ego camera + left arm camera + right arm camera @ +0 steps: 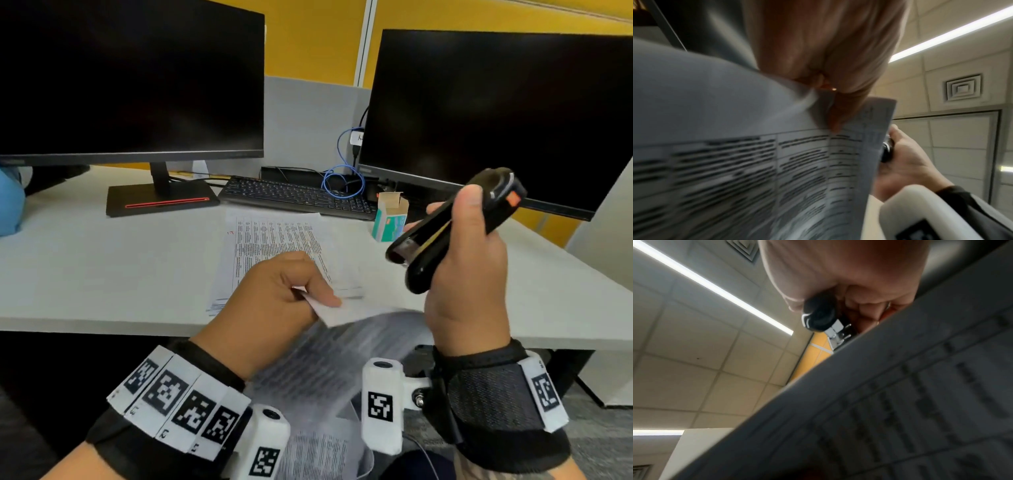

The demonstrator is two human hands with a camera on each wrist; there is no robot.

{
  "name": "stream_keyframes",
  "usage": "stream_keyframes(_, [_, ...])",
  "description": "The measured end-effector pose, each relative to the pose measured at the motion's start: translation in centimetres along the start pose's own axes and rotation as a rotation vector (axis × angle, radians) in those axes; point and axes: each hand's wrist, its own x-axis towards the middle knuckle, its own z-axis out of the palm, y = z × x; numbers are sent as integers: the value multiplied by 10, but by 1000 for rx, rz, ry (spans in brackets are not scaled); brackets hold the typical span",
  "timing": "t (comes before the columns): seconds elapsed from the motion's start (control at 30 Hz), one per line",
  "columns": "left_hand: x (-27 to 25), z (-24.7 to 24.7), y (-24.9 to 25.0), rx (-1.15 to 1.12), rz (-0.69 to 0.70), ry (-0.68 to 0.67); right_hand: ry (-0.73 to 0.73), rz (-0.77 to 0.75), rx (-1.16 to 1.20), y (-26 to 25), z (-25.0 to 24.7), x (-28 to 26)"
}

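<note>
Printed sheets (356, 317), pinched at one corner between the thumb and curled fingers of the left hand (274, 305), hung blurred over the near edge of the desk (102, 274). The right hand (469, 274), fingers wrapped round a black stapler (452, 226), held it raised and tilted, apart from that corner. Beyond the left hand lay a paper stack (274, 240), with bare desk to its left. An opened small box (390, 219) stood behind the stapler. Farther back, a keyboard (298, 195), a blue cable (342, 171) and two dark monitors (130, 78) closed the rear.
</note>
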Motion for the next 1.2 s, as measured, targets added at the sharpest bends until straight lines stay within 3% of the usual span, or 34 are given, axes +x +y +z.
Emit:
stream_keyframes(0.2, [-2, -2, -7, -13, 132, -39, 124, 6, 130, -5, -14, 9])
stream_keyframes(0.53, [-1, -3, -9, -109, 0, -73, 104, 99, -10, -4, -19, 11])
stream_keyframes(0.63, [-1, -8, -14, -112, -83, -34, -17, 266, -204, 6, -20, 21])
stream_keyframes(0.73, [-2, -12, -21, -111, -182, 54, -146, 564, -471, 26, -23, 35])
stream_keyframes(0.87, [-2, -16, -29, -89, -253, 107, -229, 771, -562, 52, -25, 50])
stream_keyframes(0.97, [-3, -18, -36, -104, -281, 127, -262, 774, -704, 65, -25, 59])
stream_keyframes(1.07, [-4, -19, -42, -122, -300, 129, -319, 675, -987, 74, -27, 64])
stream_keyframes(1.2, [-7, -19, -49, -130, -294, 166, -499, 511, -1304, 72, -26, 65])
